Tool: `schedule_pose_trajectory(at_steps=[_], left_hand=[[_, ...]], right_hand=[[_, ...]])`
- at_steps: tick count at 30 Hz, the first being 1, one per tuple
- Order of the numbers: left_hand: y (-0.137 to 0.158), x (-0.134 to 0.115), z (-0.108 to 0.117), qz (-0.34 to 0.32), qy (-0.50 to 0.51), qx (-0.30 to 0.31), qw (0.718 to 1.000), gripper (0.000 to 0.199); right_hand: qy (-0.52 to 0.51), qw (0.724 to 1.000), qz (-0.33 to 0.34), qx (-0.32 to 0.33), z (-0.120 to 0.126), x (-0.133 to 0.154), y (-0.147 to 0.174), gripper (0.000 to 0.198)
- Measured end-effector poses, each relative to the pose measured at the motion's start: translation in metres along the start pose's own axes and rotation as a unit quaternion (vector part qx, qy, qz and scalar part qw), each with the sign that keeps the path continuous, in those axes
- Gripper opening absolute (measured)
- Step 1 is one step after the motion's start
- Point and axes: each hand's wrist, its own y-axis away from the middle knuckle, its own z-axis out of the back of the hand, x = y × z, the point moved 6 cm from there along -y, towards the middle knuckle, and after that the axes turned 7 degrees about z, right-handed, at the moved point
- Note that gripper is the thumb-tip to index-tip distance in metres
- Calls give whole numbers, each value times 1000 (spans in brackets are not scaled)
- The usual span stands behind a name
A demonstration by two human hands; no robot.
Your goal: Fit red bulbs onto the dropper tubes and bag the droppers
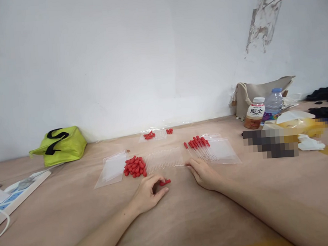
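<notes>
My left hand (149,193) is curled round one red rubber dropper bulb (166,182), its fingertips on the bulb and the thumb just below. Slim clear glass dropper tubes (163,158) lie side by side in a row beyond it. At the near right end of that row, my right hand (202,172) pinches the end of a glass tube (180,165). Left of the row is a pile of loose red bulbs (135,167). On the right, several droppers with red bulbs fitted (198,143) lie together, partly on a clear plastic bag (222,151).
Another clear bag (112,168) lies left of the pile. Against the wall lies a packet with red bulbs (149,135). A lime-green bag (64,145) and a power strip (20,196) stand left; a brown drink bottle (254,113), a water bottle (273,104) and a beige bag (242,102) stand right.
</notes>
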Motion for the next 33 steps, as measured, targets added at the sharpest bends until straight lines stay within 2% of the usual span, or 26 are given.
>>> schedule_pose_trajectory(at_steps=[4,8,12,15,18,22,26,33], left_hand=[[-4,6,0,19,-11,-26,999,38],[-4,3,-5,-16,-52,-24,998,17],[-4,-6,-7,-48,-79,-20,996,17],[-7,-8,-6,-31,-113,-34,992,13],[-10,-7,-6,-22,-119,-53,991,12],[-10,-8,-8,-52,-122,-50,990,23],[-9,-9,-8,-66,-120,-48,989,19],[-10,-13,-5,-42,-69,-23,996,18]], right_hand=[[15,1000,-21,14,1,0,1,20],[11,1000,-10,2,0,4,0,22],[-30,999,12,-29,1,12,-2,22],[-56,997,24,-48,3,18,-3,22],[-44,998,37,-35,2,22,-3,22],[-10,998,53,-14,0,25,-3,22],[5,997,71,-5,0,28,-3,21],[-3,997,81,2,-2,29,-4,22]])
